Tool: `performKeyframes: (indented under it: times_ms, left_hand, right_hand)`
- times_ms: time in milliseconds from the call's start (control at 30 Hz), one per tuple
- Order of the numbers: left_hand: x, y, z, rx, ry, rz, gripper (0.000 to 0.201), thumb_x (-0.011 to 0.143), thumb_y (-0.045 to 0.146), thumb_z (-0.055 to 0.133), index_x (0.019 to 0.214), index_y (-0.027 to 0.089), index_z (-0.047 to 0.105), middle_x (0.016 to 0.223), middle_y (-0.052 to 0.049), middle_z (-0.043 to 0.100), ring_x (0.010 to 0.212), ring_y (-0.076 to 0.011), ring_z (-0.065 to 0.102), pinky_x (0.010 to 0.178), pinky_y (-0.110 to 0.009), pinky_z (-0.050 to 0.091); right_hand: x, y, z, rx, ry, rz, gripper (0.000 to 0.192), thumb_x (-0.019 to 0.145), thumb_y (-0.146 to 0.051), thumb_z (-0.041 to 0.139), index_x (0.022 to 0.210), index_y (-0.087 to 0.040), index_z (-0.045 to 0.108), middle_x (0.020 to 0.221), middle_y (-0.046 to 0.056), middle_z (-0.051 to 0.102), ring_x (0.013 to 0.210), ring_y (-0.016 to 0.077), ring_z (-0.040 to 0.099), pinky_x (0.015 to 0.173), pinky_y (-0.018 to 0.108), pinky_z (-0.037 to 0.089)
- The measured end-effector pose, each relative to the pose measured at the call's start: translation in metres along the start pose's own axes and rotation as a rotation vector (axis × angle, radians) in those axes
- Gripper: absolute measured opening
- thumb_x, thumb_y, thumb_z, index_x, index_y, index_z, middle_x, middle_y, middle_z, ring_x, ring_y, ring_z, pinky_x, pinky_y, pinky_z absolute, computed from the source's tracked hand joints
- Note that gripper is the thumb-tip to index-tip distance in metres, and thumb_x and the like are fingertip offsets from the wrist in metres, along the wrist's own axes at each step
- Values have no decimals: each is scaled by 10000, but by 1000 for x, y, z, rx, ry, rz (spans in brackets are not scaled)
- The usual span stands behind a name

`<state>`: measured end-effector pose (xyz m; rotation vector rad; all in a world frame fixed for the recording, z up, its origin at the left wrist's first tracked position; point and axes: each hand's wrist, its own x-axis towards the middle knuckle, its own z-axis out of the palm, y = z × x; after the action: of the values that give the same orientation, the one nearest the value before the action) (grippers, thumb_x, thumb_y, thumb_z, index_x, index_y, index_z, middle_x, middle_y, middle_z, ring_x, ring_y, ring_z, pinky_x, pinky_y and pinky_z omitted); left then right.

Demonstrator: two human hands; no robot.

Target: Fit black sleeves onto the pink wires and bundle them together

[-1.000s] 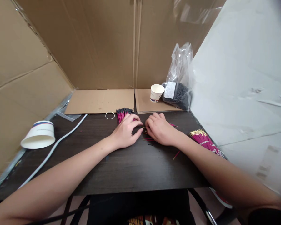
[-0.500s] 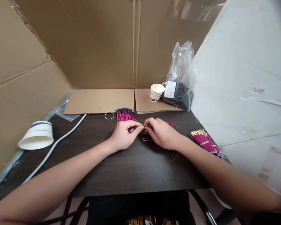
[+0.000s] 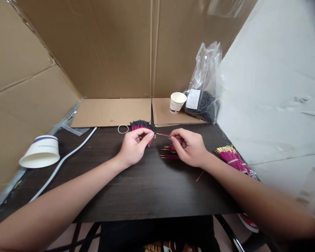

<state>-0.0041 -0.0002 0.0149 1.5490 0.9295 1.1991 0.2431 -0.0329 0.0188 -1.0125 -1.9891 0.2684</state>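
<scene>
On the dark table (image 3: 136, 189) my left hand (image 3: 135, 147) pinches a small black piece at its fingertips, just in front of a pile of pink sticks with black tips (image 3: 140, 125). My right hand (image 3: 190, 147) holds one thin pink stick (image 3: 163, 134) whose far end meets the fingertips of my left hand. Several loose pink sticks with gold tips (image 3: 169, 153) lie on the table between my hands. A single pink stick (image 3: 199, 176) lies beside my right wrist.
A bundle of pink gold-tipped sticks (image 3: 232, 159) lies at the table's right edge. A paper cup (image 3: 177, 102) and a clear bag of black pieces (image 3: 203, 99) stand at the back. An overturned paper cup (image 3: 40, 151), a white strip (image 3: 65, 159) and a rubber band (image 3: 123, 128) lie left. Cardboard walls surround the table.
Both hands have lifted off the table and drawn slightly apart. My right hand now holds a single stick stretched towards my left fingertips; the loose sticks beneath are uncovered.
</scene>
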Motion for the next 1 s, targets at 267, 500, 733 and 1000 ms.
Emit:
performKeyframes:
  times_ms: [267, 500, 733, 1000]
  left_hand:
    - [-1, 2, 1, 14, -7, 3, 196, 997, 376, 785, 948, 187, 798, 846, -54, 787, 718, -164, 677, 670, -314, 594]
    - [-1, 0, 1, -3, -15, 26, 186, 999, 350, 789, 945, 172, 799, 805, -39, 757, 682, -142, 639, 656, -284, 571]
    - [-1, -3, 0, 30, -34, 53, 206, 996, 363, 791, 955, 161, 799, 864, -71, 781, 765, -178, 690, 717, -307, 587]
    - [-5, -7, -4, 263, -60, 184, 176, 1033, 322, 748, 968, 167, 801, 845, -65, 759, 691, -160, 624, 632, -298, 499]
  right_hand:
    - [1, -2, -2, -18, 31, -14, 105, 1072, -193, 580, 1024, -239, 662, 689, -22, 570, 605, 168, 549, 619, 340, 471]
    - [1, -2, -2, -19, 26, -42, 104, 1068, -167, 581, 1038, -229, 659, 696, -27, 567, 606, 154, 537, 616, 322, 465]
    - [2, 1, -2, 5, 37, -88, 117, 1041, -112, 603, 1033, -213, 663, 711, -29, 582, 607, 140, 528, 614, 307, 452]
    - [3, -1, -4, -13, 40, -121, 127, 1041, -113, 586, 1031, -214, 663, 733, -13, 593, 629, 153, 535, 621, 321, 450]
